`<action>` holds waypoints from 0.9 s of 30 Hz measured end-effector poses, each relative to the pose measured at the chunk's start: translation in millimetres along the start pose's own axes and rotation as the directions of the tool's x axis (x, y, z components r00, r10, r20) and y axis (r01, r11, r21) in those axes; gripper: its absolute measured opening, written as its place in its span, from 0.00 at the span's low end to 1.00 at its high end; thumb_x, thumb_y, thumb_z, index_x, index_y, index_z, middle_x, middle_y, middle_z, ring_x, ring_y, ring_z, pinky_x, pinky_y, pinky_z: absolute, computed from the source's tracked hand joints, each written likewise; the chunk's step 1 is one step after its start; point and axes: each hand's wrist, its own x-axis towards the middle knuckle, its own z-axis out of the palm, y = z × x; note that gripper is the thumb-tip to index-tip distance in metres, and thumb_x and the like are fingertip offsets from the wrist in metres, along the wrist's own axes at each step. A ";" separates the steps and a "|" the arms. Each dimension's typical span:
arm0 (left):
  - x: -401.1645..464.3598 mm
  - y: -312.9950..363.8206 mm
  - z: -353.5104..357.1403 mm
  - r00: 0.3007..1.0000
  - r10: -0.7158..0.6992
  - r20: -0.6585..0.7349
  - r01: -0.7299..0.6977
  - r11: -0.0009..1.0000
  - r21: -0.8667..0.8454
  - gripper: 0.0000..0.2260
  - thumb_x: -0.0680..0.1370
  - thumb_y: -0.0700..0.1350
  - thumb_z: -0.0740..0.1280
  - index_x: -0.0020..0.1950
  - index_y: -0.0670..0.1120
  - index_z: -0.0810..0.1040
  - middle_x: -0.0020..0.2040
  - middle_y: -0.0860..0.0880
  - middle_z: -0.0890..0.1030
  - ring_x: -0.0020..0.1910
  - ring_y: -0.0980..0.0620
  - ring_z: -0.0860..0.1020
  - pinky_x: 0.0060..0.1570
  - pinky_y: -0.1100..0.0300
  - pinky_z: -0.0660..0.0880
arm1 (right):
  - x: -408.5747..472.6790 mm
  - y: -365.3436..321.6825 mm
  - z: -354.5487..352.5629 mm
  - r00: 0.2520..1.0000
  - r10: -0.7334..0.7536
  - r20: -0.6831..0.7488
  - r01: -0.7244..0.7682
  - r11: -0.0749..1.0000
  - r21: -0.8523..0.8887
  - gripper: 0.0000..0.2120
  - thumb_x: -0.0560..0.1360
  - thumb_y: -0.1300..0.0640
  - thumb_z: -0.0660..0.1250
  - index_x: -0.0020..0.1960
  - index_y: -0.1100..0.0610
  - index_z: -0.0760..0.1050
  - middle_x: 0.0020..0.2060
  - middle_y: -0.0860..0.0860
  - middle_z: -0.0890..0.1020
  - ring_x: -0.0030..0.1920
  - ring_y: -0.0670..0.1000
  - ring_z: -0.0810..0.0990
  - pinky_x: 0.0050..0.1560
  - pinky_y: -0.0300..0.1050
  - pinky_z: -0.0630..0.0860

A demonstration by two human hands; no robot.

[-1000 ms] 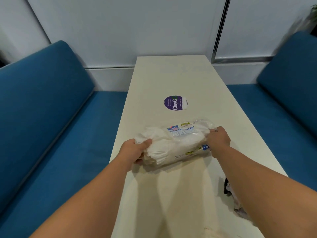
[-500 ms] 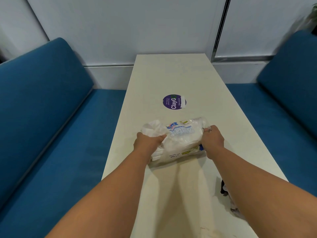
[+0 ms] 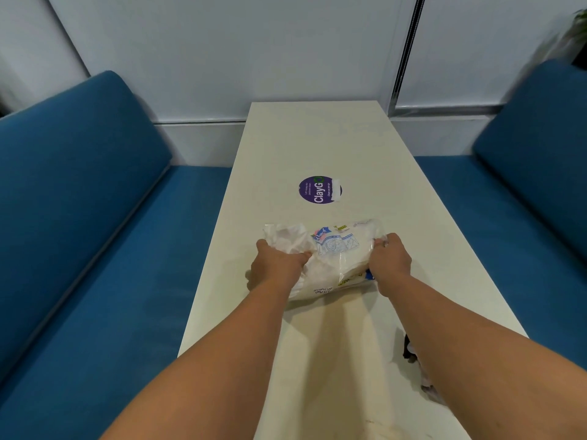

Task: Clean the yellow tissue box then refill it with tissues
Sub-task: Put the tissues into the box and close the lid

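since a second ago the left hand (image 3: 277, 265) has slid in from the pack's (image 3: 330, 258) left end and now sits over its left part, fingers curled down into the loose crumpled wrapper and white tissues; the right hand (image 3: 389, 260) has stayed clamped on the right end, and the pack has turned so its printed top faces up more

going left to right: a blue bench (image 3: 95, 249) runs along the left side of the table (image 3: 317, 138). the left forearm reaches forward over the table's near left part, wrist bent down, knuckles up, thumb hidden, gripping the pack. the pack lies flat on the table around the middle of its width, just nearer than the purple round sticker (image 3: 320, 189), not touching it. the right forearm comes in from the lower right, hand knuckles up, fingers wrapped round the pack's right end, pinching the clear plastic there. a small dark and white thing (image 3: 411, 352) peeks out from under the right forearm near the right edge; i cannot tell what it is. another blue bench (image 3: 508, 217) lies to the right

bare tabletop stretches beyond the sticker to the wall, and nearer between the two forearms. the pack sits well in from both long edges
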 end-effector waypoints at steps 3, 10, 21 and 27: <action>-6.0 1.3 2.0 0.998 0.065 -0.002 -0.065 0.996 -0.062 0.36 0.67 0.55 0.79 0.67 0.45 0.65 0.59 0.44 0.77 0.61 0.40 0.75 0.53 0.53 0.72 | -0.7 0.4 -0.4 1.000 0.000 -0.008 0.000 1.000 0.001 0.09 0.81 0.56 0.54 0.43 0.56 0.66 0.38 0.51 0.72 0.42 0.57 0.73 0.48 0.54 0.77; 7.9 -9.1 -5.5 0.981 0.029 0.189 0.032 0.949 -0.312 0.43 0.52 0.51 0.81 0.65 0.50 0.70 0.57 0.48 0.79 0.53 0.43 0.80 0.54 0.43 0.79 | -0.1 2.1 0.3 1.000 -0.013 -0.025 0.014 1.000 0.004 0.10 0.81 0.56 0.54 0.41 0.55 0.64 0.38 0.51 0.72 0.42 0.57 0.72 0.48 0.53 0.76; 34.0 -41.6 -76.0 0.979 -0.098 0.177 0.157 0.922 -0.355 0.27 0.65 0.45 0.80 0.59 0.52 0.71 0.54 0.47 0.80 0.49 0.46 0.81 0.47 0.51 0.80 | 7.3 3.5 -6.9 0.991 0.104 -0.089 -0.102 0.994 0.029 0.10 0.81 0.59 0.53 0.57 0.58 0.70 0.47 0.56 0.72 0.45 0.58 0.73 0.46 0.50 0.74; 37.9 -57.7 -104.8 0.965 -0.061 0.255 0.146 0.933 -0.328 0.19 0.72 0.38 0.75 0.61 0.47 0.78 0.48 0.45 0.85 0.41 0.47 0.84 0.30 0.58 0.79 | 11.0 5.9 -19.8 0.980 0.153 -0.128 -0.155 0.988 -0.004 0.10 0.81 0.56 0.56 0.59 0.58 0.70 0.53 0.59 0.76 0.49 0.58 0.73 0.55 0.55 0.76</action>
